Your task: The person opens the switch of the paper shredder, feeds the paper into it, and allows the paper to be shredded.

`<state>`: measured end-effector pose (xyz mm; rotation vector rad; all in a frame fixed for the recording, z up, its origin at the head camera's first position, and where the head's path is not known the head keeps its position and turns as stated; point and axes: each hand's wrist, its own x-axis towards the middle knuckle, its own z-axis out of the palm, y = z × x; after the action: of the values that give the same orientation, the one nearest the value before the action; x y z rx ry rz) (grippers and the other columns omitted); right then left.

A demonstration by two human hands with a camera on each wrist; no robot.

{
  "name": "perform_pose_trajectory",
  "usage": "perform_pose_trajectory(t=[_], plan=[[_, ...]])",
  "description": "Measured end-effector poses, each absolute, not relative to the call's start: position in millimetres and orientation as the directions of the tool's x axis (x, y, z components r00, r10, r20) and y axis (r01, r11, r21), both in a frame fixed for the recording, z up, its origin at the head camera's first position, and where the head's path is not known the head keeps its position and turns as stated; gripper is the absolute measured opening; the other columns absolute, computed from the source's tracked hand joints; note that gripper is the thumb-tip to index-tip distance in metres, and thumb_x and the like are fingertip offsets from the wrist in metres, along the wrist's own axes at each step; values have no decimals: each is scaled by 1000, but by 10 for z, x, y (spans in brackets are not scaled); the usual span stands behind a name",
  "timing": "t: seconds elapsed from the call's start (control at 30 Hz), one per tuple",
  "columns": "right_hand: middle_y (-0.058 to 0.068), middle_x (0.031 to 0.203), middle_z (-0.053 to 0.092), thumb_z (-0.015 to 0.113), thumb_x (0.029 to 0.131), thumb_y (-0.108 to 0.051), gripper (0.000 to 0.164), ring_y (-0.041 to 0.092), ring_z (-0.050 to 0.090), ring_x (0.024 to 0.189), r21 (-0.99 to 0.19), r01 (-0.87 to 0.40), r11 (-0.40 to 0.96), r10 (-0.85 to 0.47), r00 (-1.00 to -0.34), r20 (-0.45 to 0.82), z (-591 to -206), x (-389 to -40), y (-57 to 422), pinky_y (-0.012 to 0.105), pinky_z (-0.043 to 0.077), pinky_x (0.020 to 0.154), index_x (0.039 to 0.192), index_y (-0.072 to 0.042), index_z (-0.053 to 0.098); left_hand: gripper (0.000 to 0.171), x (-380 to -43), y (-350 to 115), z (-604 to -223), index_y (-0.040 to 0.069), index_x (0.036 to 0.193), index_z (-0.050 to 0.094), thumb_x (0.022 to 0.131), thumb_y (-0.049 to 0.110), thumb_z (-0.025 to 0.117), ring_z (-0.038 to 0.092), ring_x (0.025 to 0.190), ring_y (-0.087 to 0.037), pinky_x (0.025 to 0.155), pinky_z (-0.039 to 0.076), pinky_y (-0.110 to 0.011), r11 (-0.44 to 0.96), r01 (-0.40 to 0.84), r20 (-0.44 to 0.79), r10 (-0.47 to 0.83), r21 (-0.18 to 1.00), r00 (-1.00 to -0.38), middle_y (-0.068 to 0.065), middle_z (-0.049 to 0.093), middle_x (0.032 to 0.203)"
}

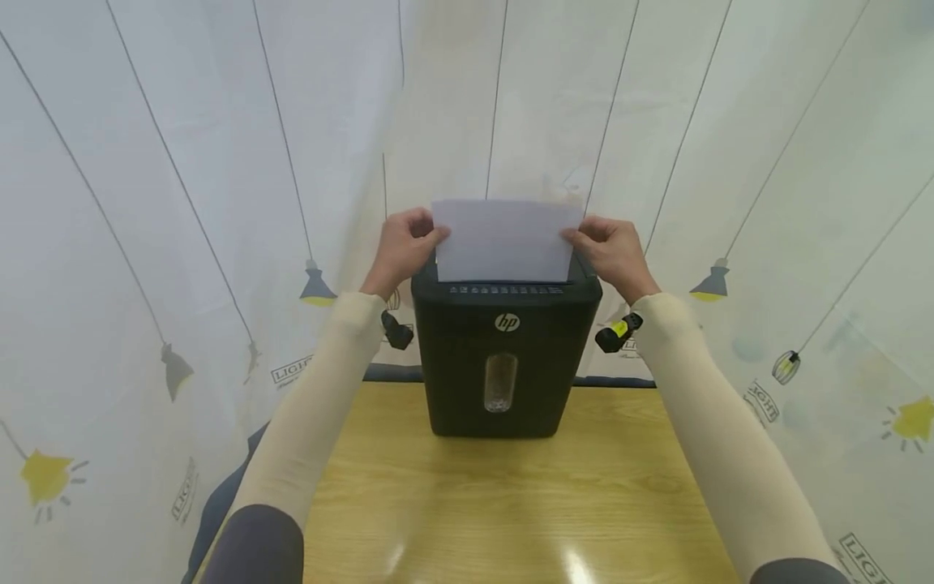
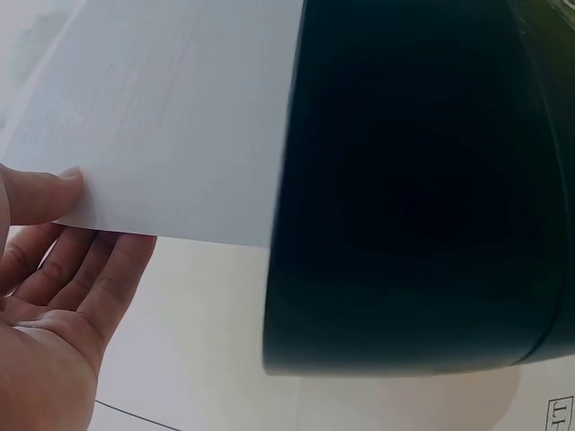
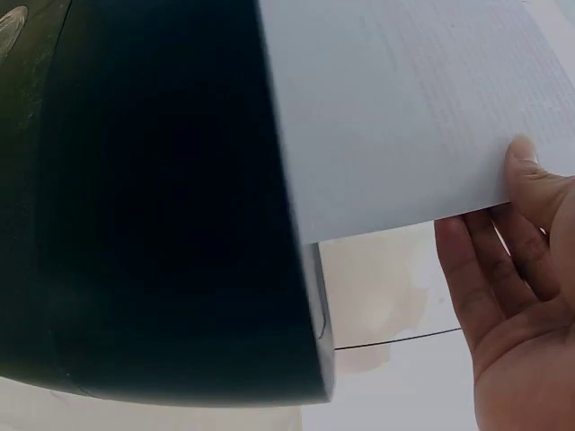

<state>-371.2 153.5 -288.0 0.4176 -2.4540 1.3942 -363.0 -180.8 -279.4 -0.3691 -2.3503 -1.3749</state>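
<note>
A white sheet of paper [image 1: 505,242] stands upright at the top of a black HP paper shredder [image 1: 503,365], its lower edge at the feed slot. My left hand [image 1: 405,247] pinches the paper's left edge, thumb in front and fingers behind. On the opposite edge, my right hand [image 1: 611,250] pinches it the same way. In the left wrist view the thumb lies flat on the paper [image 2: 171,117]. Faint printed lines show through the sheet [image 3: 404,117] in the right wrist view. The slot itself is hidden behind the shredder's front rim.
The shredder stands near the back of a wooden table [image 1: 503,503]. A small window [image 1: 500,383] in its front shows shreds inside. Behind and around hangs a pale curtain [image 1: 452,97] printed with lamps. A black camera sits at each wrist.
</note>
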Motion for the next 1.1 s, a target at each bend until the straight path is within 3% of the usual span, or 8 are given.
perform_pose_trajectory(t=[0.2, 0.4, 0.83, 1.1], plan=[[8, 110, 73, 68, 94, -54, 45, 20, 59, 98, -795, -349, 496, -103, -933, 345, -2947, -3737, 1580, 32, 48, 85, 105, -11, 75, 15, -3628, -1786, -2849, 4, 95, 69, 97, 19, 70, 68, 95, -23, 86, 54, -36, 497, 425, 456, 63, 757, -887, -15, 75, 104], [9, 111, 73, 68, 95, -54, 45, 18, 60, 97, -799, -329, 503, -109, -942, 319, -3004, -3757, 1604, 33, 48, 84, 108, -11, 76, 15, -3614, -1779, -2893, 4, 95, 68, 98, 19, 69, 71, 99, -26, 90, 56, -41, 512, 416, 437, 87, 751, -895, -16, 75, 105], [13, 108, 75, 69, 95, -51, 44, 24, 65, 100, -788, -334, 517, -149, -942, 301, -3105, -3785, 1637, 36, 50, 86, 107, -10, 77, 16, -3626, -1804, -2962, 6, 97, 68, 99, 22, 68, 69, 102, -26, 93, 55, -43, 559, 367, 369, 113, 744, -922, -14, 74, 107], [15, 108, 75, 68, 96, -49, 42, 24, 67, 103, -771, -349, 532, -181, -937, 299, -3136, -3784, 1640, 41, 51, 90, 105, -9, 76, 19, -3626, -1830, -2987, 7, 92, 65, 99, 24, 68, 59, 89, -25, 82, 49, -38, 598, 364, 360, 132, 714, -924, -11, 68, 95]])
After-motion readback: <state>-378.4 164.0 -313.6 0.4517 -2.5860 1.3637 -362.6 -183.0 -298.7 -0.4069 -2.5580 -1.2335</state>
